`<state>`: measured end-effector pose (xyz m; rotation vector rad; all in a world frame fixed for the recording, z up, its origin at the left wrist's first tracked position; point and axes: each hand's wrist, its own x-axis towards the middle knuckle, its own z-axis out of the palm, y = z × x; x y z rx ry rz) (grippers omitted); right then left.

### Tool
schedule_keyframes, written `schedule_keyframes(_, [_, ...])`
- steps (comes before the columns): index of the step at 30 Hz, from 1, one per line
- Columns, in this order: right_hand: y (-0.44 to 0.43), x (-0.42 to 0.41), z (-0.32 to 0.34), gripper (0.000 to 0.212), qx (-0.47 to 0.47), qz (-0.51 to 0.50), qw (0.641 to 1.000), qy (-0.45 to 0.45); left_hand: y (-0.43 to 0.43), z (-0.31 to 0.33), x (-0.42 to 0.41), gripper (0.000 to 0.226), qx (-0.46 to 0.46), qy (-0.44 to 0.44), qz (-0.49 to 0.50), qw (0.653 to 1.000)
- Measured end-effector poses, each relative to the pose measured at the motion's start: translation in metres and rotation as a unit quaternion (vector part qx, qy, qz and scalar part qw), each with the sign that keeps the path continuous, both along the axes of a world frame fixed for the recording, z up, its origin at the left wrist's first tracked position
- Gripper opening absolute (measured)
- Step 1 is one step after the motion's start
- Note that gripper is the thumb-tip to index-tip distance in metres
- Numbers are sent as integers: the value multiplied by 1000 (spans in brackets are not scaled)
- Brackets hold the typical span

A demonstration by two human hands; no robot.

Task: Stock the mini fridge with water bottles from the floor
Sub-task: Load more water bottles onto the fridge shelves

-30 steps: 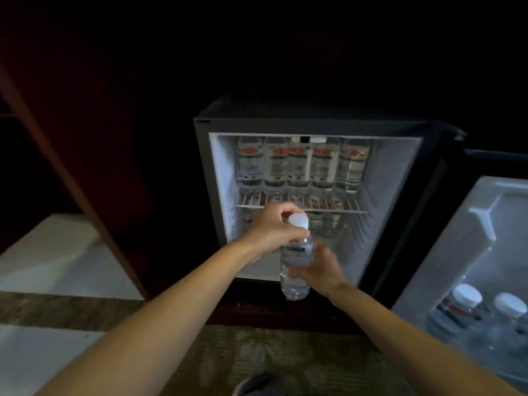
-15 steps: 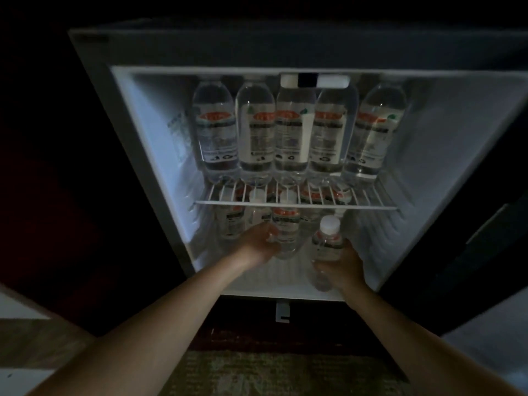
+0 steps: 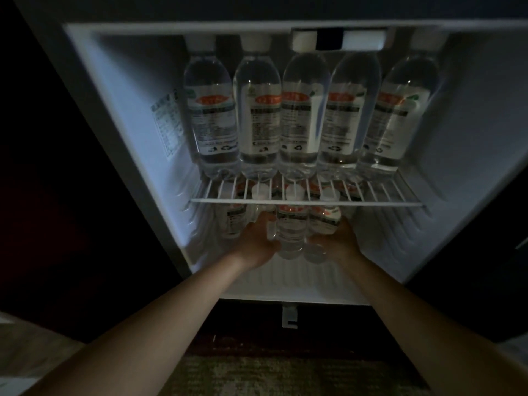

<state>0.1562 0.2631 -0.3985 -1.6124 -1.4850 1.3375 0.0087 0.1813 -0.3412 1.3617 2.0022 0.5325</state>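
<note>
Under the shelf (image 3: 305, 202), left hand (image 3: 254, 244) curled fingers round middle bottle (image 3: 291, 232), right hand (image 3: 340, 244) gripped right bottle (image 3: 324, 224); best seemed sliding it upright, w/o tipping neighbours.

Nothing comes through cleanly here. Five upper bottles (image 3: 258, 81) on the wire shelf (image 3: 400, 192) each wear a white label with an orange-red banner (image 3: 295, 99). There is lettering on it, but it is too blurred to read. The fine print beneath is a smear. Small recycling-type symbols (image 3: 298, 148) sit at each label's foot. The lower bottles (image 3: 291, 224) show the same orange banner, unreadable too. On the fridge's left inner wall (image 3: 128, 90) there is a sticker (image 3: 167, 125) with a table of print, all illegible.
</note>
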Motion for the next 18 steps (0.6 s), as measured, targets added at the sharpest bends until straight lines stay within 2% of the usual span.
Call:
schedule_keyframes(4, [8,-5,2,65,-4,-2,1000,10,-2,1,0,55,-7,-36,-5,999])
schedule_keyframes(10, [5,-4,-2,67,-26,-5,999,-28,-7,6,1,61,-9,-74,2,997])
schedule_keyframes(15, [-28,0,6,85,-76,-82,992,-66,-27,10,8,51,40,-46,54,997])
schedule_keyframes(16, [-37,2,7,78,-85,-74,991,-69,-35,8,7,50,48,-53,60,996])
schedule_keyframes(18, [-54,6,15,46,-98,-50,992,-56,-54,6,5,49,55,-62,61,995])
